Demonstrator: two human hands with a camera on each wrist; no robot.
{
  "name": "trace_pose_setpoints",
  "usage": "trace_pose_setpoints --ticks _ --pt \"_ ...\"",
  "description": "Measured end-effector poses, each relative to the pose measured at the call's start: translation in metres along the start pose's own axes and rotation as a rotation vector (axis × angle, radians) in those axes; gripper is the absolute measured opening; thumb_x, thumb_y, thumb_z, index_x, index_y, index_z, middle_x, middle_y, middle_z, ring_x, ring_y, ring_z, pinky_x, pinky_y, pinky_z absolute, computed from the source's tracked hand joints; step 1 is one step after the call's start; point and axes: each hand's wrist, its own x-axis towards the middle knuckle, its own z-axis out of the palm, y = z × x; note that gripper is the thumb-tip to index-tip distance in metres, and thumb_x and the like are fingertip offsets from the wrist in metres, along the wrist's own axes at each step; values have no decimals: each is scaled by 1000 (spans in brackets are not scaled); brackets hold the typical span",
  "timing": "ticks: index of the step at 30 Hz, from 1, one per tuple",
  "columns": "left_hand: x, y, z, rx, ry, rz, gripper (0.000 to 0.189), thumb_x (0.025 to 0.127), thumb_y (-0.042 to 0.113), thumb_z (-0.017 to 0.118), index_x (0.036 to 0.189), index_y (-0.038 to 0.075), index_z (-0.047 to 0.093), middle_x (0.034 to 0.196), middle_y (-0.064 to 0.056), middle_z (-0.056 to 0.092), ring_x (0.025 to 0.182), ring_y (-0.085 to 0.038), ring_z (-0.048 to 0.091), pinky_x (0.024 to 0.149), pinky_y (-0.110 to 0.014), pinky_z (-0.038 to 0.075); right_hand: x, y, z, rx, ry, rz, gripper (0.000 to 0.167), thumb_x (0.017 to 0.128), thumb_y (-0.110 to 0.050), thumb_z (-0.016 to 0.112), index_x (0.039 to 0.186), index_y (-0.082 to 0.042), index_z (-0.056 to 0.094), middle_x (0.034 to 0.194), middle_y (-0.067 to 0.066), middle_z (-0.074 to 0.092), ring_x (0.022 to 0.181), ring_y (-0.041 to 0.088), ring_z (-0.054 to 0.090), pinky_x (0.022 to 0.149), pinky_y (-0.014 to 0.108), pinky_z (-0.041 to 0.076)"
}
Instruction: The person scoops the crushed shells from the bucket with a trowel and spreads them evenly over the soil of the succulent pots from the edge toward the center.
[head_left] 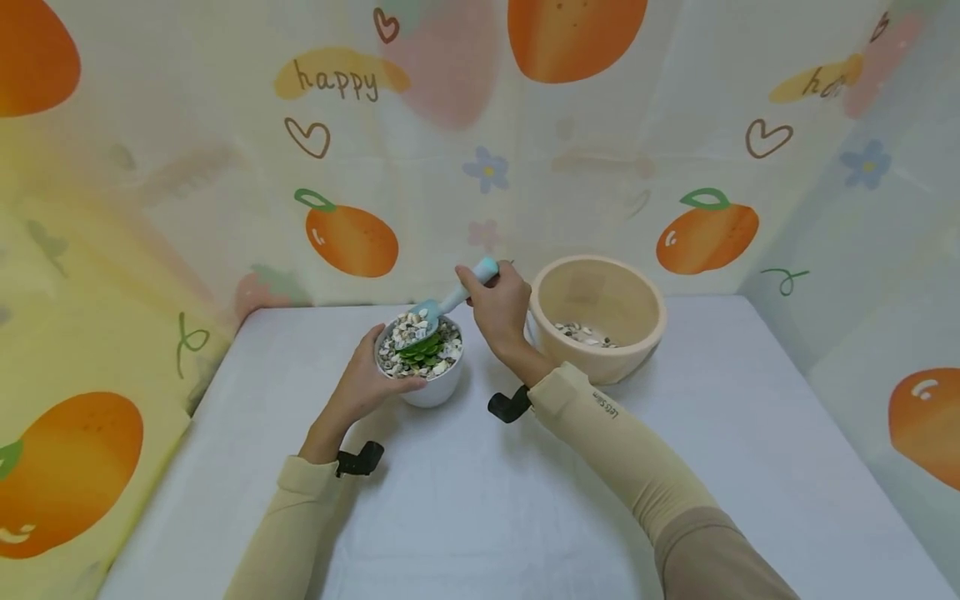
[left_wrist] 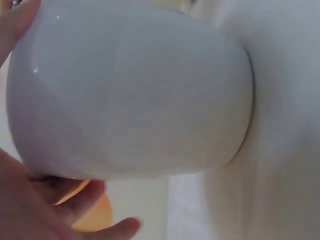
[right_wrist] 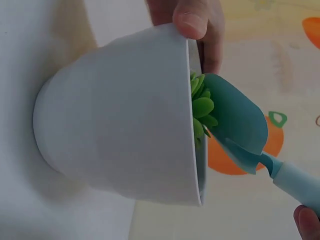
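A white flower pot (head_left: 433, 392) stands upright on the table, filled with pale pebbles (head_left: 451, 348) around a green succulent (head_left: 423, 352). My left hand (head_left: 365, 377) holds it from the left, thumb at the near rim and the other fingers along its far left side. With my right hand (head_left: 501, 307) I grip the handle of a light blue trowel (head_left: 456, 297). Its scoop, carrying pebbles, tilts down over the pot's opening. In the right wrist view the trowel's blade (right_wrist: 240, 117) lies right by the succulent's leaves (right_wrist: 202, 107).
A larger beige pot (head_left: 600, 358) with some pebbles (head_left: 585, 335) at its bottom stands right of my right hand. The table has a white cloth (head_left: 465, 517). A printed curtain (head_left: 570, 192) hangs close behind both pots. Each wrist wears a black camera mount (head_left: 510, 405).
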Motion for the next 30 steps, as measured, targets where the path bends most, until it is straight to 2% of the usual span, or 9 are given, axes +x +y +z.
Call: trace_pose_setpoints --ticks 5,10,15,22,25,30 --pt "0 -2 -6 16 -47 6 122 71 44 84 156 5 7 159 -23 19 146 -41 23 114 -63 26 3 2 -3 37 -2 21 31 87 -32 73 86 -3 60 71 14 66 59 22 69 60 25 58" --pt "6 -8 -9 -26 -84 40 119 71 35 86 157 8 7 161 -21 17 147 -41 20 116 -63 21 5 4 -6 38 17 35 30 87 -30 73 87 -2 60 72 16 68 57 20 68 59 26 58" --pt "7 -7 -6 -47 -64 29 119 71 37 86 157 10 8 161 -19 19 147 -39 21 115 -63 22 4 5 -5 29 13 37 31 88 -31 73 87 -3 60 73 15 68 58 21 68 59 27 57" --pt "3 -2 -3 25 -21 15 122 69 48 85 156 7 9 159 -21 20 146 -40 23 114 -63 26 4 5 -3 54 12 27 30 87 -30 73 85 -3 60 70 13 65 60 24 69 60 26 58" --pt "3 -2 -6 32 -39 16 122 69 48 85 156 6 10 159 -22 19 146 -40 23 114 -62 25 5 5 -4 56 18 21 31 87 -30 73 85 -3 60 70 13 66 60 27 69 60 26 58" --pt "8 -5 -10 -6 -102 50 119 71 37 85 156 7 8 159 -22 18 145 -41 24 114 -63 24 9 5 -7 52 45 -1 30 86 -29 74 83 -3 59 68 15 66 61 34 68 58 27 57"
